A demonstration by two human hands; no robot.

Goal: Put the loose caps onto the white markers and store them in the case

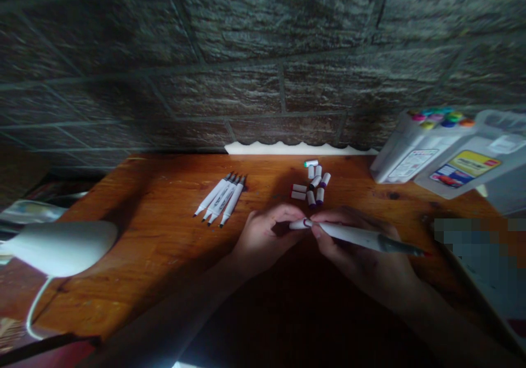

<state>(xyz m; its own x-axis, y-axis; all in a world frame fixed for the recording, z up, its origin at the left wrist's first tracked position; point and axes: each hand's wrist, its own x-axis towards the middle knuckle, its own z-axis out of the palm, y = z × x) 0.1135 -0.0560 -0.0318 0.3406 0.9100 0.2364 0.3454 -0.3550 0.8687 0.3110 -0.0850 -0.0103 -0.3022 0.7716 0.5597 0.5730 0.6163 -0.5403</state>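
A white marker (349, 235) lies across my right hand (370, 264), whose fingers are closed around its barrel. Its dark grey end points right and shows a bare red tip. At the opposite end a white cap (296, 224) with a dark reddish ring is pinched by my left hand (263, 242). Both hands meet here, and cap and barrel appear to touch; whether the cap is fully on I cannot tell. Just beyond my hands lies a loose group of white marker caps (320, 194) with purple, red and green ends. Several uncapped markers (222, 199) lie side by side to the left.
Two clear plastic cases (405, 149) stand at the back right, one holding colourful markers. A white lamp (78, 245) is at the left of the wooden table (160, 236). A white scalloped strip (287, 149) runs along the stone wall. A dark-edged board lies right, partly blurred.
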